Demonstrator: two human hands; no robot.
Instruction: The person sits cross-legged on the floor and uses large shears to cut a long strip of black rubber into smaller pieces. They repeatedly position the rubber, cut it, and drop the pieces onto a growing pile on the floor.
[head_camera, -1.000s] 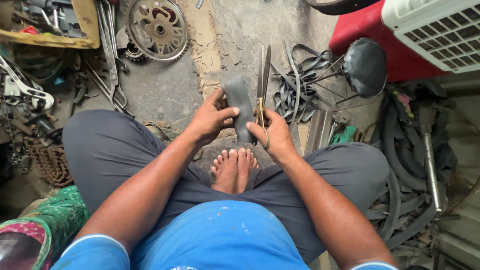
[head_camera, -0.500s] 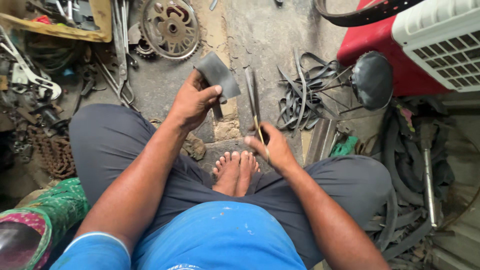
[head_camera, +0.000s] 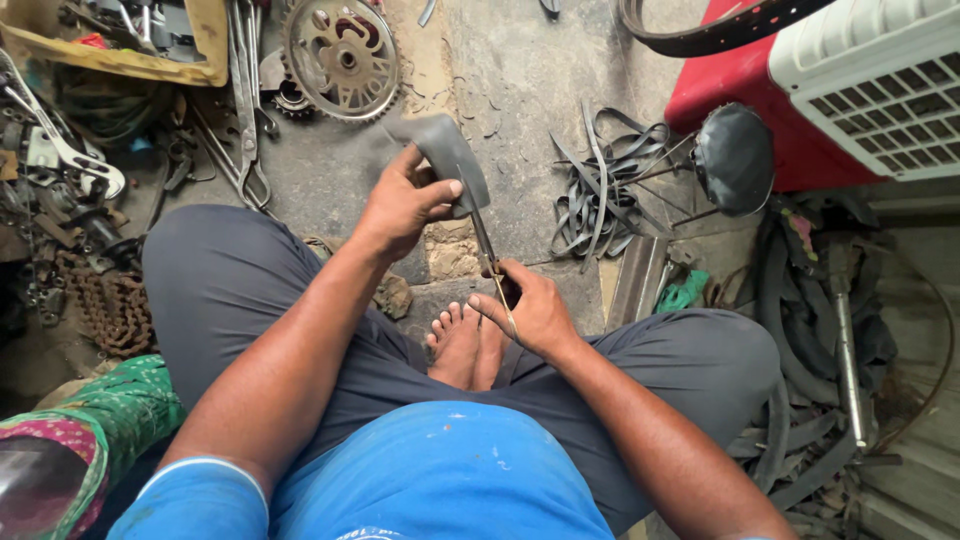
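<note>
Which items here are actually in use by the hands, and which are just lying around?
In use:
- grey rubber piece, held by the left hand
- scissors, worked by the right hand, blades at the rubber's edge

Lying about:
- sprocket wheel
- rusty chain
- heap of rubber strips
- round black mirror
- pliers

You're sitting in what looks like a repair workshop: a sprocket (head_camera: 341, 57), a rusty chain (head_camera: 105, 300), a wrench (head_camera: 62, 150) and rubber strips (head_camera: 600, 190) litter the concrete floor (head_camera: 540, 70).

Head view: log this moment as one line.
left hand: holds grey rubber piece | right hand: grips scissors, blades at rubber | seat: floor, sprocket ahead
</note>
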